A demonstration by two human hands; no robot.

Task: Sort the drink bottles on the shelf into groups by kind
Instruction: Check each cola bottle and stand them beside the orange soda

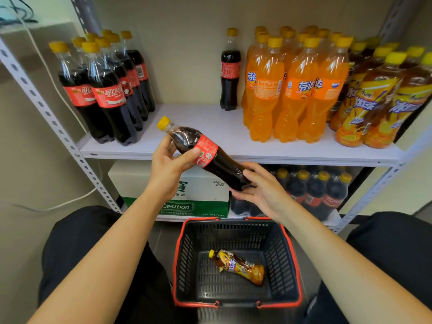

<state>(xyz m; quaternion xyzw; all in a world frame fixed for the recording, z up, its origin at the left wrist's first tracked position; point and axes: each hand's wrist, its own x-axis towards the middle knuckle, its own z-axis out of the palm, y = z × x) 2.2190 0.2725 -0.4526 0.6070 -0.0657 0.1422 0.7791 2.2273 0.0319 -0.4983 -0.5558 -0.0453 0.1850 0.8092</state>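
A cola bottle (210, 155) with a yellow cap lies tilted in the air before the shelf (201, 127). My left hand (170, 162) grips its upper part near the red label. My right hand (261, 185) holds its base, fingers curled under it. On the shelf, several cola bottles (105, 90) stand at the left. A single cola bottle (230, 71) stands beside several orange soda bottles (292, 90). Iced tea bottles (378, 99) stand at the far right. One iced tea bottle (238, 266) lies in the black basket (289, 265) below.
The lower shelf holds a white and green water carton (177, 197) and a pack of cola bottles (313, 190). Grey perforated shelf posts (46, 113) stand at both sides. A white cable (70, 202) runs down the left wall. My knees flank the basket.
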